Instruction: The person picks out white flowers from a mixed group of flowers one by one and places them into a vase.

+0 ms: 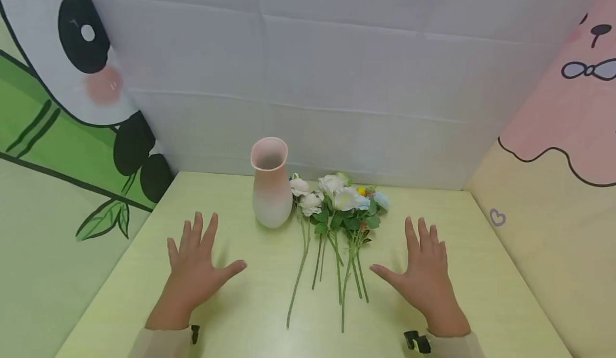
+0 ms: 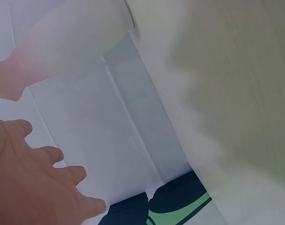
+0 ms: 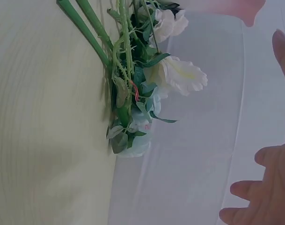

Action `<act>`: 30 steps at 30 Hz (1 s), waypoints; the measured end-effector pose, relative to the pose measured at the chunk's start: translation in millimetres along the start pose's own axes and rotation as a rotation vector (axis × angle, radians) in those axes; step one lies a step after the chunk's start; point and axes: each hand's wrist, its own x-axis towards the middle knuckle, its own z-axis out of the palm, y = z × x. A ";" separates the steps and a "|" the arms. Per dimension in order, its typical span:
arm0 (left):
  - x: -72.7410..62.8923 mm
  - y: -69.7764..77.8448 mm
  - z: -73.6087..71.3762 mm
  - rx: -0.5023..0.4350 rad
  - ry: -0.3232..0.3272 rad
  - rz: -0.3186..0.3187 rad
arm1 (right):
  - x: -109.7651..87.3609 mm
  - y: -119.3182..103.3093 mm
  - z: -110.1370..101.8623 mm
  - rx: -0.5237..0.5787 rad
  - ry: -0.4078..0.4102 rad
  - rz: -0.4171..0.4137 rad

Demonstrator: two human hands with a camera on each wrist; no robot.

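One upright vase (image 1: 272,197), flowers (image 1: 345,199) lying beside it; left hand (image 1: 194,267), right hand (image 1: 426,272): fingers (image 1: 210,233) spread apart.

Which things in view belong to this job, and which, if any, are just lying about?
Likely the job:
- tall pink-to-white vase
- long-stemmed white, blue and yellow flowers

Likely just surroundings:
- pale yellow tabletop
- creased grey-white backdrop
- black-and-white panda picture
- pink cartoon picture
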 end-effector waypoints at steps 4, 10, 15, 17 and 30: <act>4.2 -0.8 -4.7 -0.039 0.013 0.019 | 6.2 -4.0 2.2 0.020 0.004 -0.020; 14.8 -2.7 1.6 -0.098 0.010 0.035 | 12.1 -13.5 2.7 0.025 -0.003 -0.031; 24.0 11.0 13.5 -0.199 -0.025 0.025 | 15.4 -18.4 5.2 0.022 -0.016 -0.045; 29.3 17.0 20.4 -0.236 -0.027 0.042 | 17.2 -19.0 6.8 0.022 -0.015 -0.051; 59.6 41.1 40.8 -0.374 0.030 0.093 | 28.7 -22.1 31.9 0.058 0.000 -0.118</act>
